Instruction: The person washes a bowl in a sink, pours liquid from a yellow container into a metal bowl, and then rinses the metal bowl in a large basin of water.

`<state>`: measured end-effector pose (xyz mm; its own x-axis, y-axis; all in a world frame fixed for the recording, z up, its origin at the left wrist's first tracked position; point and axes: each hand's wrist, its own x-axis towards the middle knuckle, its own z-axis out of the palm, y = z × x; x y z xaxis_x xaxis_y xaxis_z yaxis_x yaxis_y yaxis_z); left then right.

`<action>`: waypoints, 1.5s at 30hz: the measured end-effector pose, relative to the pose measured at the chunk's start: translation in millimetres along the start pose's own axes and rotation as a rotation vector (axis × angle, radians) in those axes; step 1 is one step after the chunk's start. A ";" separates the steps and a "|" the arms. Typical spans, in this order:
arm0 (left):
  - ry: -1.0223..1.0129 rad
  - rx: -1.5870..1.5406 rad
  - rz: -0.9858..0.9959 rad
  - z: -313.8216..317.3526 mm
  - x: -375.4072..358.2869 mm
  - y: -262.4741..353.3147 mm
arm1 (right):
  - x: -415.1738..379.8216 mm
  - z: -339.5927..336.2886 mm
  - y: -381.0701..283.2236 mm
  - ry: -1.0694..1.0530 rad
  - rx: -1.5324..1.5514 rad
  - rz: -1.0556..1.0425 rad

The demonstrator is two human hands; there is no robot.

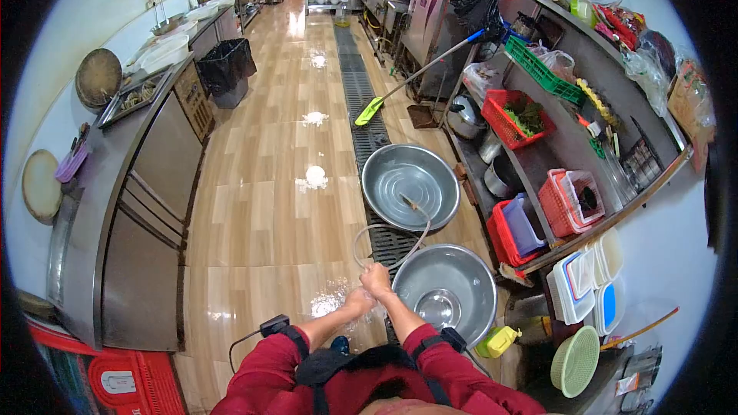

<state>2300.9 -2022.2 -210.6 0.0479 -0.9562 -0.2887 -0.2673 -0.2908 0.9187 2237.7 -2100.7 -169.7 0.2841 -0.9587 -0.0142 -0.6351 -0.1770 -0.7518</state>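
My left hand (358, 302) and my right hand (376, 280) are close together in front of me, left of the near metal basin (480, 284). Both look closed, the right one like a fist just above the left; I cannot tell what is in them. A pale hose (355, 244) loops on the floor beyond my hands, and the right hand overlaps it in this view. Its end lies inside the larger metal basin (377, 173) farther off. Inside the near basin sits a smaller round metal bowl (438, 308). Wet, shiny floor shows below my hands.
A drain grate (356, 84) runs along the tiled floor. Shelving with a red basket (509, 132) and a green crate (542, 71) stands right, steel cabinets (146, 261) left. A yellow jug (498, 341) and a green colander (575, 361) are near right. A long-handled tool (423, 71) leans ahead.
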 end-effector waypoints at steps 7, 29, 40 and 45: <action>-0.115 -0.336 -0.287 -36.3 -25.5 80.1 | 23.6 -34.3 -2.8 -0.450 0.363 0.145; -0.756 -0.936 -0.383 -27.5 -20.1 128.6 | -9.4 -119.1 -73.0 -0.280 1.182 0.214; 0.051 0.379 0.028 25.0 -0.3 65.6 | -6.1 -53.7 2.6 0.225 0.787 0.448; 0.218 0.394 -0.033 37.9 -11.5 56.5 | 5.9 -8.7 72.6 0.424 0.293 0.233</action>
<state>2248.8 -2026.4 -165.5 0.2529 -0.9436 -0.2138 -0.6064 -0.3268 0.7249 2187.1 -2121.2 -218.6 -0.1918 -0.9813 0.0185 -0.4031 0.0616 -0.9131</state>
